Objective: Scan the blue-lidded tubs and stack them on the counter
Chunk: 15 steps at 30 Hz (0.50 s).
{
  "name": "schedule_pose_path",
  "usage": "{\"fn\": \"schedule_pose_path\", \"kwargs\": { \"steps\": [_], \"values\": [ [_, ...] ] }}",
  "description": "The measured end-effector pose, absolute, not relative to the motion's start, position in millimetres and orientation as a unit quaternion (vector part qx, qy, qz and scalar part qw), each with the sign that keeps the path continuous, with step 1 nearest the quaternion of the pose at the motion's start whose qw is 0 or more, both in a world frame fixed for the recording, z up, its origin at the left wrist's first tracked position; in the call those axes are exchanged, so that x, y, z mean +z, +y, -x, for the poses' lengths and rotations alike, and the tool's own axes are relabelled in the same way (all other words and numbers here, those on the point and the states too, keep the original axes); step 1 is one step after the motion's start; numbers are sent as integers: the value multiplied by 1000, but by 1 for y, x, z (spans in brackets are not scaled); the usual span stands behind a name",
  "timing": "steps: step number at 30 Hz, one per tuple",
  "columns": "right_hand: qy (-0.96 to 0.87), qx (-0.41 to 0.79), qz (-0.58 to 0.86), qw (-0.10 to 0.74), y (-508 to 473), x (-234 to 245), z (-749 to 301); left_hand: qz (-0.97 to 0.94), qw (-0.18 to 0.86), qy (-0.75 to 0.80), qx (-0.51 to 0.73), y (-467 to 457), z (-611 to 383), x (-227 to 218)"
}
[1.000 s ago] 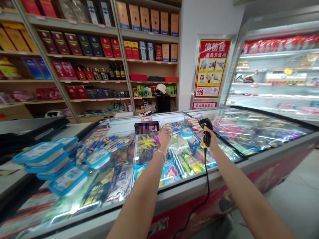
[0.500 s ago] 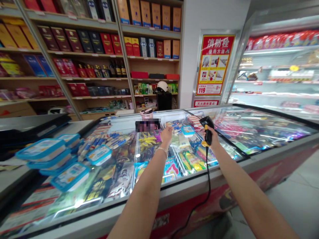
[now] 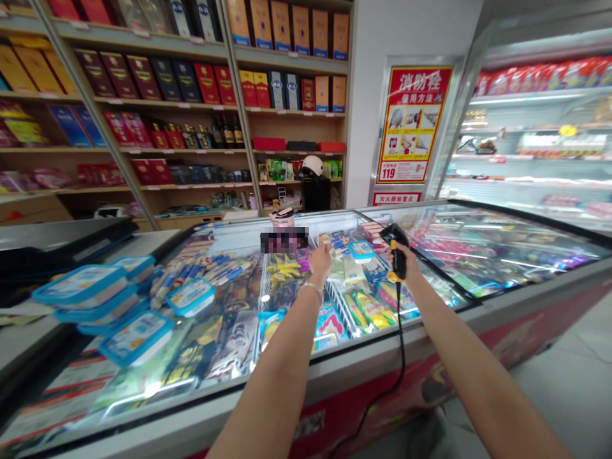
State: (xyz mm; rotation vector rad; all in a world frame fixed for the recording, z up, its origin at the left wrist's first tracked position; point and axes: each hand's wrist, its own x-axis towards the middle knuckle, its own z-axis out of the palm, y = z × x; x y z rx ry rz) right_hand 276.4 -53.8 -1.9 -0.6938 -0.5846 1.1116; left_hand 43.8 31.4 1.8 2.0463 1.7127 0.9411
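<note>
My right hand (image 3: 404, 262) is wrapped round a black and yellow barcode scanner (image 3: 398, 250), whose head points up and left over the freezer. A black cable hangs down from its handle. My left hand (image 3: 319, 258), with a bracelet at the wrist, is closed above the freezer's glass lid; what its fingers hold, if anything, is hidden. Just right of it a blue-rimmed tub (image 3: 361, 251) rests on the glass. Left of that hand stands a pink cup (image 3: 282, 218) with a dark lid, its lower front covered by a blurred patch.
Several blue-lidded tubs (image 3: 81, 285) are stacked at the left, and two more (image 3: 191, 296) lie nearby on the glass. Frozen packs fill the chest freezer (image 3: 459, 322). Shelves of boxes (image 3: 205, 81) stand behind, with a white helmet (image 3: 312, 166) and a lit display fridge (image 3: 535, 127).
Almost nothing differs. The scanner and my right hand have shifted very slightly left, and the view has moved a little. My left hand stays in nearly the same place.
</note>
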Motion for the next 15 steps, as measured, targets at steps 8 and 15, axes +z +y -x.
{"fn": "schedule_pose_path", "kwargs": {
  "steps": [8,15],
  "values": [
    [-216,561,302,740,-53,1,-277,-696,159,601,359,33,-46,-5],
    [-228,538,283,760,-66,8,-273,-687,181,468,525,26,16,29]
  ]
}}
